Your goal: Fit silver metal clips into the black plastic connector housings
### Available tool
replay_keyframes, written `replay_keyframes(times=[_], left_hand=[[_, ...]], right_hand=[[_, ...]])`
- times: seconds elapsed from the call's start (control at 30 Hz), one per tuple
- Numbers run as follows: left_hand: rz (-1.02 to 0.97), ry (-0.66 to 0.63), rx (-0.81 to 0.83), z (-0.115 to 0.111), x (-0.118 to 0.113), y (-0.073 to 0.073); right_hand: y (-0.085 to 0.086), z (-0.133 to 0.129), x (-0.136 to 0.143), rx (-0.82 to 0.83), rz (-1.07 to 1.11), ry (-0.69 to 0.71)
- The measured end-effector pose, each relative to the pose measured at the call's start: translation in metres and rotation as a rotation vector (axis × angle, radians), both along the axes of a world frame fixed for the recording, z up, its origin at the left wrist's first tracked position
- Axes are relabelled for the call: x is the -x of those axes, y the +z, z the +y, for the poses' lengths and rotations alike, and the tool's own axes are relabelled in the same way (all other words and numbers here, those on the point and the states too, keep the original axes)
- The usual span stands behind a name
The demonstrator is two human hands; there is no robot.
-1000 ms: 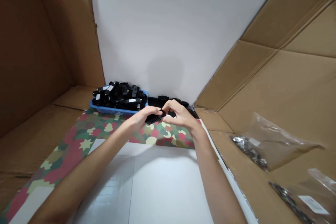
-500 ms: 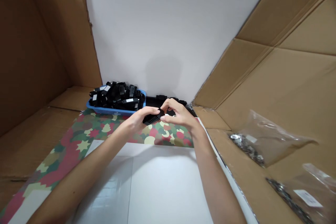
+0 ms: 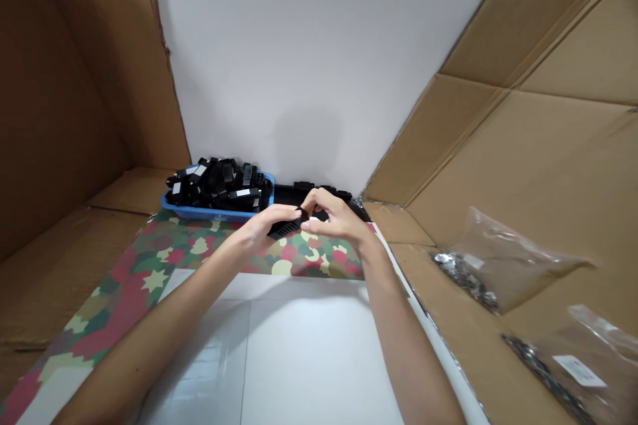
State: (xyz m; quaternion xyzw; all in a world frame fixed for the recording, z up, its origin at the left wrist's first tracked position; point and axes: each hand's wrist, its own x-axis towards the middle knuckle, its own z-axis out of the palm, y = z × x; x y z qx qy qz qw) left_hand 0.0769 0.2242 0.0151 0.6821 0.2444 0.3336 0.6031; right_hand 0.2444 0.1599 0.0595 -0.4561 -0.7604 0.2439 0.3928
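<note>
My left hand (image 3: 258,227) is closed around a black slotted plastic part (image 3: 285,229), its thumb along the top. The part is held tilted in the air over the camouflage-patterned cloth. At the part's right end, my right hand (image 3: 333,214) has its thumb and bent index finger closed on the tip; whether a smaller piece sits between them is hidden. Behind and to the left, a blue basket (image 3: 209,214) is heaped with similar black parts (image 3: 219,179), some with white labels. A black tray (image 3: 286,194) lies behind my hands, partly covered by them.
White boards (image 3: 309,352) cover the near part of the patterned cloth (image 3: 199,246). On the cardboard (image 3: 463,352) to the right lie two clear plastic bags (image 3: 518,265) of small shiny metal pieces. A white wall (image 3: 309,46) stands behind, with cardboard at both sides.
The view has shifted slightly, so things appear a little further left. Both hands keep the same hold on the black slotted plastic part.
</note>
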Motion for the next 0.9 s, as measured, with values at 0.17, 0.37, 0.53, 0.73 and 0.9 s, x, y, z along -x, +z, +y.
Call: replay_keyframes(times=[0.17,0.37,0.53,0.73,0.9], left_hand=[[0.0,-0.073,0.084,-0.005,-0.001,0.01],[0.048,-0.06,-0.08,-0.006,0.006,0.034],[0.094,0.005,-0.35,-0.008,0.01,0.044],[0.137,0.124,-0.569,-0.012,0.01,0.046],[0.117,0.194,-0.644,-0.012,0.008,0.044]], right_hand=[[0.0,0.0,-0.001,0.0,0.006,0.001],[0.0,0.001,-0.001,0.245,0.232,0.017],[0.005,-0.005,0.004,0.356,0.26,0.061],[-0.003,0.0,0.009,0.317,0.398,0.016],[-0.007,0.004,0.013,0.208,0.434,-0.042]])
